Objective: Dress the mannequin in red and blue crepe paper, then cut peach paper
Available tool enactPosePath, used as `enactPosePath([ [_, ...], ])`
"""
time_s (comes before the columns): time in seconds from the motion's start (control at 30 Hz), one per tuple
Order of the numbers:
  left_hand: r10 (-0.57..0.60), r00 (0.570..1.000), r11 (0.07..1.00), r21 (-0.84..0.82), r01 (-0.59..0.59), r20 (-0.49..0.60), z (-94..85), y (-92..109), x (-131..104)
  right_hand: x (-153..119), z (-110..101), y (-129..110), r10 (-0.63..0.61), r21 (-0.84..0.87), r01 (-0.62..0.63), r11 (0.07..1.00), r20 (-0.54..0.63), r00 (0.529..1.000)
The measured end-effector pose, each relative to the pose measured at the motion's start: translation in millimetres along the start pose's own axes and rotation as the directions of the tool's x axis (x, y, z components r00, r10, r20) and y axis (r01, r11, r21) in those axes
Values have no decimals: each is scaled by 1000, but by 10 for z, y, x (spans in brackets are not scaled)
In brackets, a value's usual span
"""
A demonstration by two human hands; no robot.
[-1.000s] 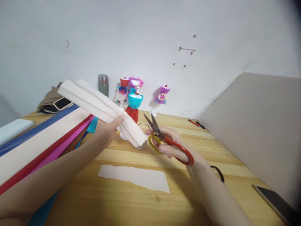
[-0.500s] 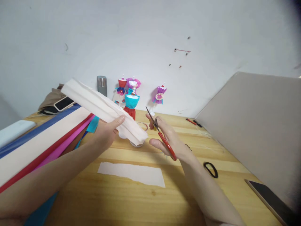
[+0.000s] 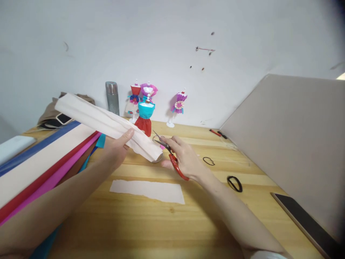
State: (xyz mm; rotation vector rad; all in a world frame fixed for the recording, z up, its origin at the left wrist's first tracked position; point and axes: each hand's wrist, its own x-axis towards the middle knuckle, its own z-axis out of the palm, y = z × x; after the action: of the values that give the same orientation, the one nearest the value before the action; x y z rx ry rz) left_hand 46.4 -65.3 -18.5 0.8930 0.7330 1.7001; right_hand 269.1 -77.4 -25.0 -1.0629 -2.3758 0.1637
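Observation:
My left hand (image 3: pixel 120 147) pinches a long folded strip of pale pink paper (image 3: pixel 107 122) between thumb and fingers, and the strip slants down to the right. Red-handled scissors (image 3: pixel 176 167) are in my right hand (image 3: pixel 188 158), their dark blades slightly apart and pointing up-left beside the strip's lower right end. No contact between blades and paper can be made out. Below both hands, a loose pale strip with one uneven edge (image 3: pixel 148 190) lies flat on the wooden table (image 3: pixel 172 230).
Several small dress forms in coloured paper (image 3: pixel 146 109) and a grey flask (image 3: pixel 112 99) stand near the wall. Coloured paper sheets (image 3: pixel 48 154) spread at left. A black band (image 3: pixel 234 183) and a phone (image 3: pixel 302 219) lie at right, beside a grey panel (image 3: pixel 285 136).
The scissors have turned in my right hand, from pointing steeply up to slanting left toward the strip's end. My right fingers have closed in around them. The whole view has shifted slightly.

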Motion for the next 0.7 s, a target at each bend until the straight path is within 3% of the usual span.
enactPosePath([
  [0.33,21,999,1000,21,-21,42,8,-132,85,-78,93,8,97,-96,-95,991,20,995],
  [0.7,6,999,998,57,-8,39,-45,-117,138,-127,124,15,120,-179,-112,977,30,992],
])
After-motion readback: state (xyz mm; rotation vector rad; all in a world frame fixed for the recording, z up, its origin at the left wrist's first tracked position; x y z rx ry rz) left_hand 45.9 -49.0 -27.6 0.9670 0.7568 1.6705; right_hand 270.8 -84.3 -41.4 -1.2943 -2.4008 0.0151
